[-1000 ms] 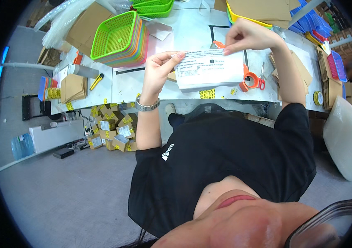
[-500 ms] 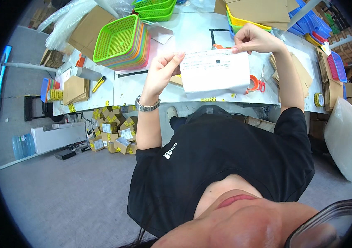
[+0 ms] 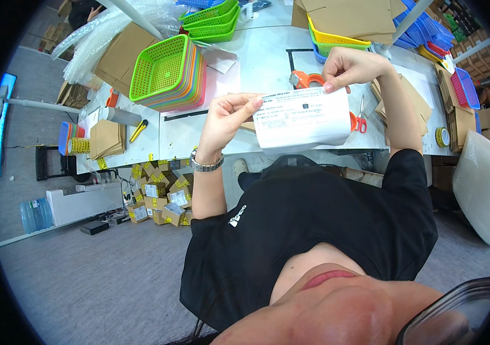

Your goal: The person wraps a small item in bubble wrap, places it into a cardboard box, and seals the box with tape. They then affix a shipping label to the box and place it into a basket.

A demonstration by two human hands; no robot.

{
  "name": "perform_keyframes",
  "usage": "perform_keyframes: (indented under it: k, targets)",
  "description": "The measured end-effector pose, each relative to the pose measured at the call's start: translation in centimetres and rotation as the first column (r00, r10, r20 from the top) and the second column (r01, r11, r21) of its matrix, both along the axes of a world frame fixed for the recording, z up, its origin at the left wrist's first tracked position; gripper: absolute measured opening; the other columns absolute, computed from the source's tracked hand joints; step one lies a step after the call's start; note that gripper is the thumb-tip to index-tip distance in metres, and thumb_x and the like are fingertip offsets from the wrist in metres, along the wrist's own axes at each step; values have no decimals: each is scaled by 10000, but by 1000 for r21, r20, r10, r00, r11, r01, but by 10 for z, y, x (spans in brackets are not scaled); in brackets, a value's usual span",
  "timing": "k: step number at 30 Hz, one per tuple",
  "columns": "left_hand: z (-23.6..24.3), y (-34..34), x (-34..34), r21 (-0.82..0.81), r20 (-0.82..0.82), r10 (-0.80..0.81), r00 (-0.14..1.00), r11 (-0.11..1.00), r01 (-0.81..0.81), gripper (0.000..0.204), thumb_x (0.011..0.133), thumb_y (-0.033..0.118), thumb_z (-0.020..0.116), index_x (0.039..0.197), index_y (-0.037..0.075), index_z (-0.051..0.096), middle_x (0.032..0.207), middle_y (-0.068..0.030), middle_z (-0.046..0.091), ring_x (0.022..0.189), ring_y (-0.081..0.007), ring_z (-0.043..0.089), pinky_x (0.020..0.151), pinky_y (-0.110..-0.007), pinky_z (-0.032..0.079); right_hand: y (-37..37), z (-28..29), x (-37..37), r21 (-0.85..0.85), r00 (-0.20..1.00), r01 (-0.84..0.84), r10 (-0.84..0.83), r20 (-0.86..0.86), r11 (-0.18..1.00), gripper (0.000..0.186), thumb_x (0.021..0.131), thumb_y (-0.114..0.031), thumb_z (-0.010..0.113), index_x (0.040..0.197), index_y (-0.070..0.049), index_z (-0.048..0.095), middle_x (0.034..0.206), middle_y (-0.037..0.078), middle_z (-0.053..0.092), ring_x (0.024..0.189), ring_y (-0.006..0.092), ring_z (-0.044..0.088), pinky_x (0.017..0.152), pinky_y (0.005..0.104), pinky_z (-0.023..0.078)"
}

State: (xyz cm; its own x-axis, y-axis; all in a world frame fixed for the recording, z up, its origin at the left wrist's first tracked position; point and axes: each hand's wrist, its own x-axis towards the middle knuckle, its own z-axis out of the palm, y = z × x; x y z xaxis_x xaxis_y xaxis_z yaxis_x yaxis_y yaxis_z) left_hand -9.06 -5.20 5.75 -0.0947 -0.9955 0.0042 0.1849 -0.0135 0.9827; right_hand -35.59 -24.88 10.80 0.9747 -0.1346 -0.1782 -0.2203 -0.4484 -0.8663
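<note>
My left hand (image 3: 227, 121) pinches a white printed paper sheet (image 3: 302, 123) at its upper left corner, with thumb on top. My right hand (image 3: 351, 69) pinches the same sheet at its top right, so it hangs between both hands over the table's front edge. Partly hidden behind the sheet are an orange tape dispenser (image 3: 305, 79) and, at its right side, red-handled scissors (image 3: 360, 123).
Stacked colourful baskets (image 3: 158, 75) and bubble wrap (image 3: 101, 46) stand at the back left, cardboard (image 3: 348, 14) at the back right. A yellow cutter (image 3: 137, 130) lies left. Taped boxes (image 3: 161, 198) are piled under the table (image 3: 184, 138). A person (image 3: 84, 11) is partly visible top left.
Both hands and the sheet appear lower in the picture, as does the table. The hands keep their pinch on the sheet. A person has come into view at the top left.
</note>
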Motion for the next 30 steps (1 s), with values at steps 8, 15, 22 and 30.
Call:
perform_keyframes:
  k: [8,15,22,30]
  targets:
    - [5,1,-5,-49,38,25,999,999,-23,246,945,134,669,1109,-46,704,973,-89,733,891,-91,655,798,-228,518,-1,6,3,10,998,0,1,-62,1000,427,902,-396,706,799,19,707,637,11,621,544,75,556,501,208,462]
    - [-2,3,-11,-12,45,80,996,997,-79,237,958,139,650,1098,-43,708,964,-71,731,870,-90,652,783,-225,518,17,10,23,-262,991,-34,66,116,965,432,921,-394,674,779,12,710,609,27,611,556,118,536,525,283,437]
    - [0,1,-3,-13,64,88,994,996,-87,273,969,173,637,1089,-67,686,948,-100,723,852,-110,676,758,-255,555,27,25,46,-413,996,-86,68,-58,907,421,902,-374,698,735,13,702,568,39,583,515,119,521,494,284,427]
    - [-4,9,15,25,-17,40,999,999,-40,336,1008,237,577,1124,-67,664,957,-87,718,848,-122,686,776,-273,567,26,17,10,-147,996,69,-60,64,987,352,826,-279,800,665,2,663,579,0,590,539,68,517,507,235,416]
